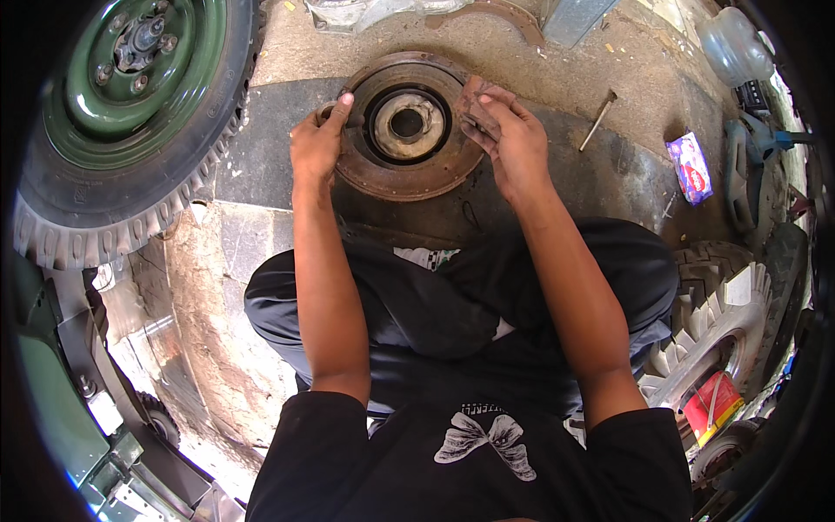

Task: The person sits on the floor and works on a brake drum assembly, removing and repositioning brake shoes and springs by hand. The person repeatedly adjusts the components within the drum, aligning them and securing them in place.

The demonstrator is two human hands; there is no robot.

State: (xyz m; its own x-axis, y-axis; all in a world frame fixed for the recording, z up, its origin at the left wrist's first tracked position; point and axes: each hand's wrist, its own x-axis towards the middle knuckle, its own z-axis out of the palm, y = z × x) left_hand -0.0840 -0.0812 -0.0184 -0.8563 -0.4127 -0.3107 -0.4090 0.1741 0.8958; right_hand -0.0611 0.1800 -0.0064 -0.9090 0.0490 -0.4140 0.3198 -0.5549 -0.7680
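Observation:
On the dark mat in front of my crossed legs rests a rusty round brake drum (pixel 404 181), with a paler hub and a hole at its centre. My left hand (pixel 318 143) grips the drum's left edge, thumb on top and fingers curled round the rim. A reddish-brown piece of sandpaper (pixel 474 94), folded and stained dark, is pinched between the thumb and fingers of my right hand (pixel 519 143). That hand is over the drum's right edge; whether the paper touches the metal there I cannot tell.
A large tyre on a green wheel (pixel 174 83) fills the upper left. To the right lie a bolt-like metal rod (pixel 597 122), a purple packet (pixel 690 168) and a blue-handled tool (pixel 757 143). A clear plastic jug (pixel 735 48) is farther off. More tyres (pixel 748 322) stand by my right knee.

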